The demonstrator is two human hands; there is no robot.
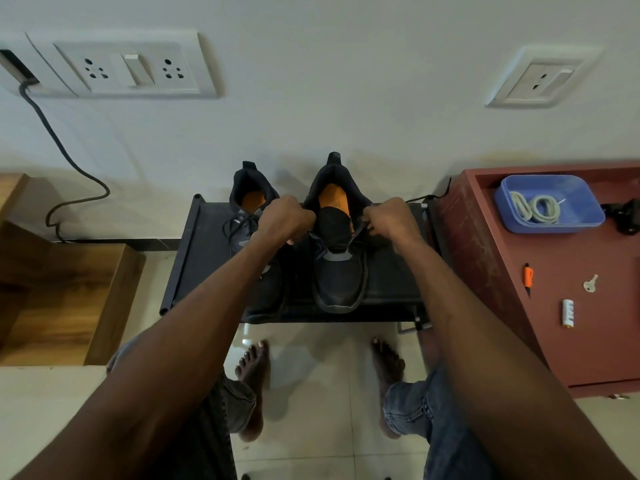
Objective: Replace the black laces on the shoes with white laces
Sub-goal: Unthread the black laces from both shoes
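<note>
Two black shoes with orange insoles stand side by side on a black rack (pixel 183 258), heels toward the wall. The left shoe (pixel 247 199) still carries its black lace (pixel 235 225), partly hidden behind my left arm. My left hand (pixel 285 218) is curled against the left collar of the right shoe (pixel 337 268); what its fingers hold is hidden. My right hand (pixel 389 220) pinches a black lace (pixel 358 232) at that shoe's right eyelets. White laces (pixel 536 207) lie coiled in a blue tray (pixel 585 211) on the red cabinet at right.
The red cabinet (pixel 491 271) also holds an orange-and-black pen (pixel 527 277), a key (pixel 590 283), a white battery (pixel 568 313) and a black object (pixel 628 216). Wooden steps (pixel 62 299) stand at left. A black cable (pixel 62 147) hangs from wall sockets. My bare feet rest on the tiled floor.
</note>
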